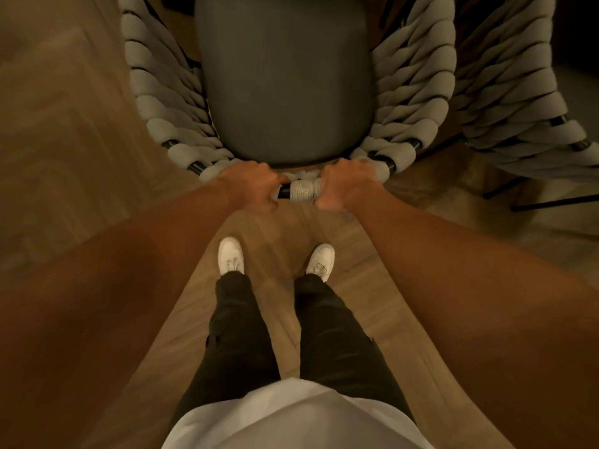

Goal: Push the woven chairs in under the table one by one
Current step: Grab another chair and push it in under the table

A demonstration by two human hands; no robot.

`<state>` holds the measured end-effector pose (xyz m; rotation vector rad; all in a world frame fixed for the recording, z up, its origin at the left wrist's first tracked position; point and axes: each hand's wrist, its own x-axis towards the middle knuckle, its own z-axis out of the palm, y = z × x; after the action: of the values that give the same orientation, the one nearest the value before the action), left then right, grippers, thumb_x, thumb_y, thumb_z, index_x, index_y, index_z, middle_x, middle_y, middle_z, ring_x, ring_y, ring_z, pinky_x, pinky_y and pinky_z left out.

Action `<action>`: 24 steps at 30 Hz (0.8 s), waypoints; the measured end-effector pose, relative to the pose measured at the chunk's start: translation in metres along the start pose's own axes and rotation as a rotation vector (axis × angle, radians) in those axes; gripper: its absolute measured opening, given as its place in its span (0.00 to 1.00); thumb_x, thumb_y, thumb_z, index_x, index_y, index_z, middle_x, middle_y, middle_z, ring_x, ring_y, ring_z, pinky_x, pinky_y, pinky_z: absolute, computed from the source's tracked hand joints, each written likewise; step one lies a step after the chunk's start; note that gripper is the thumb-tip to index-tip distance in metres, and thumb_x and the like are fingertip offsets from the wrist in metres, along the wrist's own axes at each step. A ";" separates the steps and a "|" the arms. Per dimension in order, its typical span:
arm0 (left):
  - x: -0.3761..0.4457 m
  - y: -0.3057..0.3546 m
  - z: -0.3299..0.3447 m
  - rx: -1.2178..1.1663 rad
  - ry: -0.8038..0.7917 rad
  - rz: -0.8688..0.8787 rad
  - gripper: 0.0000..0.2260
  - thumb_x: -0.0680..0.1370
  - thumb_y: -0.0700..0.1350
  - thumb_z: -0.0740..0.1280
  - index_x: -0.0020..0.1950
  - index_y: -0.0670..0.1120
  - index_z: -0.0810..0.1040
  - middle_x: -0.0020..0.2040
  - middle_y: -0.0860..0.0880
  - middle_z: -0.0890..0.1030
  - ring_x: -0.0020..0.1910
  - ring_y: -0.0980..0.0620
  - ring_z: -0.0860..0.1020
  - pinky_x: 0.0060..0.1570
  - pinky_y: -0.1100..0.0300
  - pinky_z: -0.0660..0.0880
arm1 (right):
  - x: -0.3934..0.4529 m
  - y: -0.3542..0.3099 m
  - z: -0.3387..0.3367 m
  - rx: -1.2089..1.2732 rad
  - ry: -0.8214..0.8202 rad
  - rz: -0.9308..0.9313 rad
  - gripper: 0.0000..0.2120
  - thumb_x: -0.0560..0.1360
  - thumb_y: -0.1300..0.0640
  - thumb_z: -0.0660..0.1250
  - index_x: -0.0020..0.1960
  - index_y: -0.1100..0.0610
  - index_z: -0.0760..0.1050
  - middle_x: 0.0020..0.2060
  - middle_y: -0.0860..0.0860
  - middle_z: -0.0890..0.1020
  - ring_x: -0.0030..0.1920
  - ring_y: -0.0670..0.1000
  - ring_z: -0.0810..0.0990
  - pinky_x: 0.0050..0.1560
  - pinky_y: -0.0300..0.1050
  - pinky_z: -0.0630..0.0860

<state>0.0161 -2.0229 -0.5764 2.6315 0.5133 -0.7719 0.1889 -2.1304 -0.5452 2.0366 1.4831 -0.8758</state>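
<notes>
A woven chair (411, 102) with thick pale rope wound round a black frame and a grey seat cushion (285, 85) stands straight ahead of me, seen from above and behind. My left hand (256, 186) grips the top rail of its backrest on the left. My right hand (348, 184) grips the same rail on the right, with a short wrapped stretch of rail between the two hands. The table is not in view; the top of the frame is dark.
A second woven chair (512, 102) stands close on the right, its black legs (551, 200) reaching over the wooden floor (64, 124). My feet in white shoes (230, 254) stand just behind the gripped chair.
</notes>
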 end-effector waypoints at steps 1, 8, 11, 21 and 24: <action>0.000 -0.009 -0.002 0.000 0.006 0.009 0.22 0.72 0.60 0.64 0.65 0.58 0.74 0.46 0.48 0.82 0.42 0.45 0.82 0.43 0.49 0.81 | 0.002 -0.006 -0.004 0.009 0.006 0.012 0.18 0.71 0.41 0.67 0.56 0.50 0.77 0.44 0.49 0.75 0.46 0.54 0.72 0.50 0.51 0.69; -0.024 -0.056 -0.001 0.072 -0.021 0.099 0.19 0.71 0.59 0.64 0.61 0.59 0.75 0.43 0.50 0.81 0.41 0.45 0.82 0.43 0.48 0.80 | 0.001 -0.064 -0.003 0.088 0.020 0.103 0.20 0.70 0.39 0.69 0.57 0.50 0.78 0.45 0.50 0.78 0.49 0.55 0.75 0.58 0.54 0.70; -0.037 -0.071 0.006 0.107 -0.056 0.162 0.17 0.72 0.59 0.63 0.59 0.59 0.75 0.46 0.52 0.82 0.43 0.48 0.82 0.45 0.49 0.80 | -0.012 -0.093 0.008 0.145 0.004 0.164 0.23 0.71 0.39 0.69 0.60 0.51 0.77 0.53 0.53 0.79 0.57 0.57 0.76 0.60 0.55 0.70; -0.039 -0.085 0.000 0.138 -0.121 0.273 0.18 0.74 0.54 0.65 0.64 0.57 0.76 0.48 0.53 0.79 0.44 0.52 0.79 0.44 0.51 0.80 | -0.016 -0.115 0.018 0.260 -0.042 0.251 0.25 0.70 0.40 0.68 0.63 0.51 0.76 0.56 0.54 0.79 0.59 0.57 0.77 0.61 0.56 0.70; -0.021 -0.097 -0.014 0.146 -0.121 0.272 0.18 0.75 0.53 0.66 0.65 0.57 0.75 0.49 0.53 0.80 0.44 0.53 0.79 0.45 0.53 0.80 | 0.000 -0.108 0.004 0.281 -0.030 0.253 0.23 0.70 0.41 0.69 0.60 0.50 0.78 0.53 0.53 0.79 0.57 0.57 0.77 0.60 0.56 0.70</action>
<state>-0.0365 -1.9376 -0.5754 2.6868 0.0644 -0.9005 0.0848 -2.0999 -0.5479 2.3372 1.1036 -1.0499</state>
